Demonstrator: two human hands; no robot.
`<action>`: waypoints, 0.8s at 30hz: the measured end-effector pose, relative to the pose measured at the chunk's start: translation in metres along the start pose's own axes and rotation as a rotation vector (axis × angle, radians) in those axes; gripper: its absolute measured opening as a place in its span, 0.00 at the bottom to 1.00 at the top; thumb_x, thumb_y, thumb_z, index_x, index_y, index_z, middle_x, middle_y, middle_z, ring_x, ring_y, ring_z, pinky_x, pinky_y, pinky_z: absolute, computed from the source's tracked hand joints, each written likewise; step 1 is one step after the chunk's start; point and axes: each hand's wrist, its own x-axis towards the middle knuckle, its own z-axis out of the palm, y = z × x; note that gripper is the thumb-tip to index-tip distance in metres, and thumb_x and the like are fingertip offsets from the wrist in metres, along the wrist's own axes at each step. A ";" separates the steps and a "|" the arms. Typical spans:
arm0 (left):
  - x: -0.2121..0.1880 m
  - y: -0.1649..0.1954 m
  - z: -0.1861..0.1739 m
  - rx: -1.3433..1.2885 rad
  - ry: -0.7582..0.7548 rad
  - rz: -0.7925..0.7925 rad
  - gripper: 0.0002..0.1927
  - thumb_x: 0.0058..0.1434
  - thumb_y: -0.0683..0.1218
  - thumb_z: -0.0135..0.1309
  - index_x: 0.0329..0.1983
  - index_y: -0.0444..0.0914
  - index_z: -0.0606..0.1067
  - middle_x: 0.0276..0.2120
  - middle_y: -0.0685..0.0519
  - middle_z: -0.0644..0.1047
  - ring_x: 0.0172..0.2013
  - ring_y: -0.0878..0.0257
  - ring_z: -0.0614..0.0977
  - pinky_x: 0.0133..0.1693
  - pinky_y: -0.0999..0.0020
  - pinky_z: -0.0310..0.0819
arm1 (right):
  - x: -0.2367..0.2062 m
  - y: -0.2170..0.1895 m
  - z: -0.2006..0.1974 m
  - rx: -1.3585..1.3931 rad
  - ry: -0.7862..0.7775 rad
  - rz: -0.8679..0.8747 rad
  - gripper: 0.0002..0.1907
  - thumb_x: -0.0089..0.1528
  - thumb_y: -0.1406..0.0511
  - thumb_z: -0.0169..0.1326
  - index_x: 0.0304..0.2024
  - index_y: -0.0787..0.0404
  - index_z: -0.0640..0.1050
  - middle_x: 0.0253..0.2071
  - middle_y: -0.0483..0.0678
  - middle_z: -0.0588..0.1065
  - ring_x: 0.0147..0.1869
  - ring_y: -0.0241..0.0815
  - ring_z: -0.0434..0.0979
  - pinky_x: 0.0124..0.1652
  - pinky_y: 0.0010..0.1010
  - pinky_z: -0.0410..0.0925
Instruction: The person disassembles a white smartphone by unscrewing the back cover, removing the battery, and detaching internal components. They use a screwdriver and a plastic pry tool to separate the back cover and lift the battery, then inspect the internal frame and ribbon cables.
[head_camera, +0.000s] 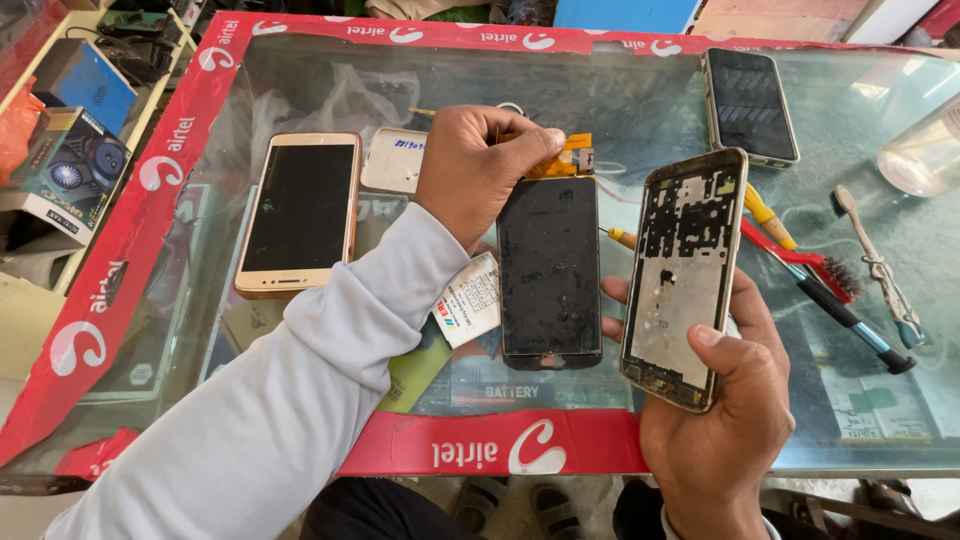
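Head view: left hand (478, 170) pinching the orange flex strip (566, 158) at the top of a black phone screen panel (549, 272), flat on the glass table (640, 90). Right hand (722, 400) gripping a gold phone frame (684, 280), just right of the panel. Left of the panel, a gold phone (299, 213); right of the frame, brushes (820, 265).

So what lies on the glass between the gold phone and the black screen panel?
In the head view, the left hand and its grey sleeve cross there, between gold phone and black screen panel, above a white battery.
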 end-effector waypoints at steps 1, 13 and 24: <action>0.000 0.000 0.000 0.003 0.001 -0.001 0.11 0.58 0.44 0.63 0.31 0.29 0.84 0.23 0.53 0.80 0.22 0.73 0.76 0.24 0.76 0.71 | 0.000 0.000 0.000 0.004 0.003 0.002 0.36 0.57 0.64 0.41 0.66 0.77 0.63 0.60 0.68 0.72 0.59 0.63 0.77 0.53 0.51 0.74; 0.008 0.000 -0.011 0.022 0.043 -0.006 0.11 0.60 0.44 0.62 0.29 0.29 0.81 0.23 0.54 0.80 0.22 0.73 0.76 0.24 0.76 0.72 | 0.000 -0.002 -0.007 0.205 -0.044 0.022 0.33 0.62 0.63 0.43 0.68 0.75 0.65 0.59 0.67 0.72 0.58 0.69 0.78 0.52 0.56 0.74; 0.025 -0.004 -0.033 -0.137 0.167 0.020 0.10 0.58 0.41 0.62 0.27 0.28 0.80 0.23 0.53 0.79 0.21 0.71 0.77 0.25 0.74 0.74 | 0.004 0.013 -0.023 0.164 0.038 0.029 0.20 0.64 0.76 0.41 0.56 0.81 0.73 0.49 0.63 0.77 0.47 0.46 0.81 0.51 0.32 0.74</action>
